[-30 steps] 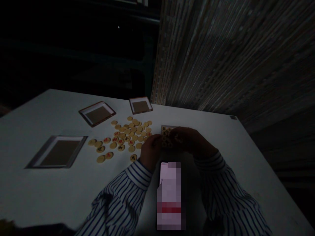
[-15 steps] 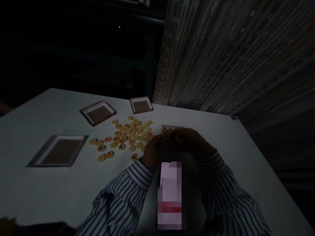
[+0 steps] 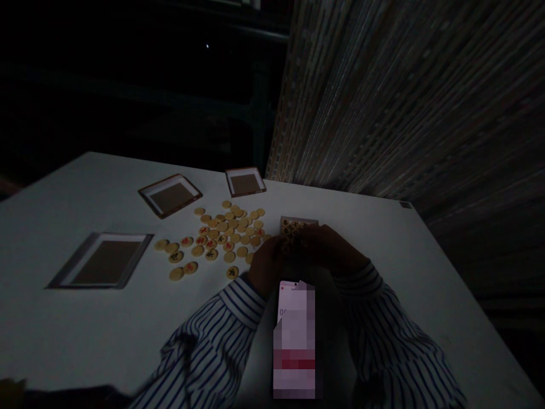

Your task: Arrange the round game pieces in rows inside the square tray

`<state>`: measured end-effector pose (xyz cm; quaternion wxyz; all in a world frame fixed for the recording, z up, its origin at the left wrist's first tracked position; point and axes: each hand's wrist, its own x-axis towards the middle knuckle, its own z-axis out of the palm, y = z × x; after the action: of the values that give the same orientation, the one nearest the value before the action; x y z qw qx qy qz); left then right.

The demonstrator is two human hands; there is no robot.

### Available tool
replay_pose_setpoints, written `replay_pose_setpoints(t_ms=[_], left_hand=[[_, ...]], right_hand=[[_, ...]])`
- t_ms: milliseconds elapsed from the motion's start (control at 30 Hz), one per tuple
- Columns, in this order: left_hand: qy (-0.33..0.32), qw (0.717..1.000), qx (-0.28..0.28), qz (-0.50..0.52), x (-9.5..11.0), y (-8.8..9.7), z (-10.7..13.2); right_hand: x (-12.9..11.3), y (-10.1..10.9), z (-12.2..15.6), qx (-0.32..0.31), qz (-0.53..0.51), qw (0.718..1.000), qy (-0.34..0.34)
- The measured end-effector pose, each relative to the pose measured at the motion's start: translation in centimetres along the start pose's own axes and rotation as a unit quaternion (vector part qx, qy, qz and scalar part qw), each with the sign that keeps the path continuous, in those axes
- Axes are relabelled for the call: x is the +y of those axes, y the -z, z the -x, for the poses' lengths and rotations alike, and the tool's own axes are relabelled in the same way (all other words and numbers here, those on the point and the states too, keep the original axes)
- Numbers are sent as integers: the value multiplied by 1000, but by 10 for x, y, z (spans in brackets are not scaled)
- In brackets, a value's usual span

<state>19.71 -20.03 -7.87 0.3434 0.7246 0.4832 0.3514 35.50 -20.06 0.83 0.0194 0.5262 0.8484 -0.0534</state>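
A small box (image 3: 299, 218) sits on the table, filled with round wooden Chinese chess pieces (image 3: 289, 225) lying in rows, marked faces up. My left hand (image 3: 264, 262) is closed around the box's near left side. Over the near right part of the box, my right hand (image 3: 330, 247) bends its fingers down onto the pieces; deep shadow hides the fingertips and anything in them. To the left of my hands, many more Chinese chess pieces (image 3: 229, 257) lie scattered, some showing red or black characters, others blank side up.
Three shallow, open trays or lids with brown bottoms lie around the loose pieces: one at left (image 3: 142, 250), one behind (image 3: 196, 192), one at the back (image 3: 263, 184). A lit phone (image 3: 293, 329) lies between my forearms. A strand curtain (image 3: 361, 102) hangs beyond the table (image 3: 128, 341).
My right hand has dipped slightly lower and left over the box. A pale spot, likely a piece, seen by its fingers earlier is now hidden. My left hand has barely shifted.
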Motion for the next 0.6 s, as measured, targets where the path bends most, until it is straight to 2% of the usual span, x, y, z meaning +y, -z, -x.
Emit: replay_pose_setpoints(t_ms=[167, 600], left_hand=[[5, 1000, -3, 7, 2, 1, 0], [-16, 1000, 10, -8, -3, -1, 0]], right_hand=[[4, -9, 0, 2, 38, 999, 33], [3, -10, 1, -9, 37, 999, 32]])
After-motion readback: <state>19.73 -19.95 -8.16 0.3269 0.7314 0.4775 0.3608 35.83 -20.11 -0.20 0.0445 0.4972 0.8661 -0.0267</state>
